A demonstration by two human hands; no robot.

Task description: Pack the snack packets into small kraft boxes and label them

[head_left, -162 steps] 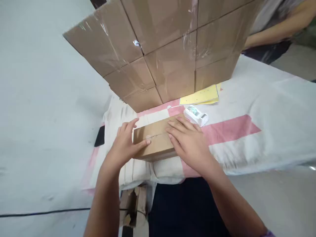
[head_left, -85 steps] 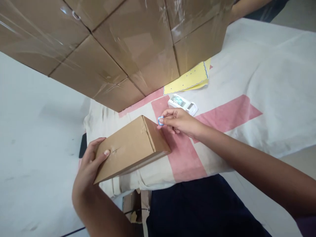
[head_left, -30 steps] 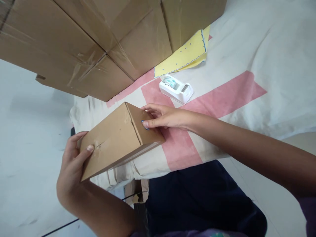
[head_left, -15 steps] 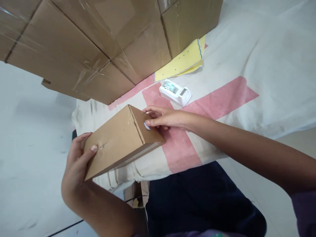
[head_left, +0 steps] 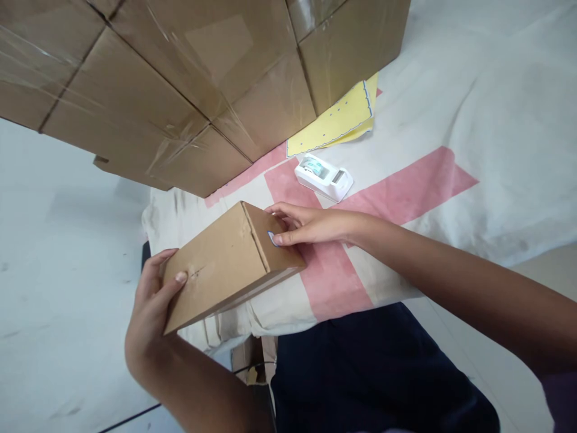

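Since a moment back, the right hand [head_left: 306, 224] has put the little blue-edged sticker [head_left: 271, 238] onto the end of the box [head_left: 225, 264]. Before, it held the sticker up in the air, just off that end.

Now the box lies slantwise at the near edge of the cloth [head_left: 451, 120]. Its long side runs from the left hand [head_left: 151, 307], close to the person, up to the right hand, farther off. The right end sits on the cloth and the left end sticks out past the edge.

The left hand grips the left end, thumb on top and fingers curled under. The right hand's fingers are close together with their tips pushed flat on the end face. One tip is on the sticker. They are not wrapped round anything. So the sticker is right under the right hand, and the left hand is a whole box-length away.

Behind the right hand sit a white tape holder [head_left: 323, 175] and a yellow sheet [head_left: 336, 120].

Most of the sticker hides under the fingertip, so nothing on it can be read. The left fingers under the box are hidden too. The big boxes [head_left: 180, 90] behind are cut off at the top.
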